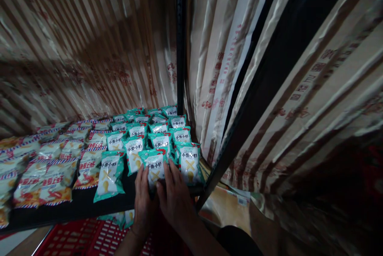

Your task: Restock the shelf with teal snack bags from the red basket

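Note:
A white and teal snack bag (154,163) stands at the front of the dark shelf (86,206). My left hand (142,193) holds its lower left side, fingers pointing up along it. On the opposite side, my right hand (174,197) grips the bag with the fingers over its right edge and the thumb near its bottom. Matching teal bags stand close around it, one bag (189,163) just to the right and another bag (109,175) leaning at the left front. Several more rows sit behind.
Orange and white snack bags (58,180) fill the shelf's left part. A red basket (72,237) is below the front edge, with teal bags (119,218) in it. Black posts (180,40) and a slanted post (251,88) frame the corner, with printed pleated cloth (215,56) behind.

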The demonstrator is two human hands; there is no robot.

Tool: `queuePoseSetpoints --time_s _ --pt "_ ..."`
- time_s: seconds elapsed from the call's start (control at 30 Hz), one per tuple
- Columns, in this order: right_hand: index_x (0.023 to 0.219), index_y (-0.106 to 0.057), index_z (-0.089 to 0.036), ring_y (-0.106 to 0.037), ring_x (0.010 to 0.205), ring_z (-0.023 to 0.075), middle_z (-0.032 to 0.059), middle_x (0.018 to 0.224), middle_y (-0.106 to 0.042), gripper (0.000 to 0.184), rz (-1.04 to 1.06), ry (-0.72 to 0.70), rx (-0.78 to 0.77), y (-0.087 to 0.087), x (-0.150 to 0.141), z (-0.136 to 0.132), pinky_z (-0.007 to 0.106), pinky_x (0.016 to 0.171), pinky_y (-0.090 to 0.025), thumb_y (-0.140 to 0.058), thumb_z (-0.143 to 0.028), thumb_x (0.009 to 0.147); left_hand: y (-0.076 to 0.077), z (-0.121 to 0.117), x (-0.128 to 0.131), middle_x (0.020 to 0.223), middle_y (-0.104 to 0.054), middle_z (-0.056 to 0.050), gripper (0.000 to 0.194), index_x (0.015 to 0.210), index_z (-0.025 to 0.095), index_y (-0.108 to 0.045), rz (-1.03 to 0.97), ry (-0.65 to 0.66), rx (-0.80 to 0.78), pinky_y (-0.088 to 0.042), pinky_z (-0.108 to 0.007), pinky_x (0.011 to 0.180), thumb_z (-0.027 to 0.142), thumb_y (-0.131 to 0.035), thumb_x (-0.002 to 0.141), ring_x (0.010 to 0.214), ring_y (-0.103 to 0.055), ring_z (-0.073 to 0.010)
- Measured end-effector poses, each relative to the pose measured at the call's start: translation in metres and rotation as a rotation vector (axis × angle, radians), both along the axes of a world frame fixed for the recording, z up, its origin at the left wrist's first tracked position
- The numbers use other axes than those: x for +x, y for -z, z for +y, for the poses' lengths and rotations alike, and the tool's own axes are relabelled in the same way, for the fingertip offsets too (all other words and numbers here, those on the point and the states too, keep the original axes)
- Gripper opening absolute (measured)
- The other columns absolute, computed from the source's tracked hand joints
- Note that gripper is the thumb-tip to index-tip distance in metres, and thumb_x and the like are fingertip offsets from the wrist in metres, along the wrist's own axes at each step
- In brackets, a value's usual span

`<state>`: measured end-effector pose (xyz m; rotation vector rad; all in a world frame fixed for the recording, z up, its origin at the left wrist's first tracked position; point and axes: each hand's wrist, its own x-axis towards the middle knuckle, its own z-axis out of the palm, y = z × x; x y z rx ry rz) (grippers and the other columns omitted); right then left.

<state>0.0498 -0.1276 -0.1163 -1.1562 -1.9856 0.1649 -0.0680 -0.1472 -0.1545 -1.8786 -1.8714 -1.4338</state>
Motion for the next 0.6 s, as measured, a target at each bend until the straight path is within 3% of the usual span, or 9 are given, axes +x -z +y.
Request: queuePoseSetpoints --time_s 0.2,0.6 --pt "0.141 -0.029 -0.01 -0.035 0.134 0.0291 0.0202 0.143 -0.036 0.052 0.047 -0.036 0.031 0.004 0.001 0.002 0.048 0.103 -0.041 -0.041 -0.022 0.092 -0.004 0.0 0.006 0.141 -0.037 -0.015 0.06 0.143 0.025 -0.023 0.016 0.013 0.028 -0.044 -0.039 0.098 0.02 -0.047 0.089 0.13 -0.038 -0.0232" --pt "0.146 -0.022 -0.017 -0.034 0.134 0.0276 0.0156 0.146 -0.034 0.054 0.049 -0.057 0.004 0.011 0.004 0.005 0.048 0.103 -0.042 -0.036 -0.02 0.094 -0.002 0.006 0.012 0.142 -0.036 -0.017 0.053 0.14 0.022 -0.026 -0.083 0.001 -0.027 -0.044 -0.042 0.099 0.022 -0.044 0.09 0.131 -0.039 -0.0246"
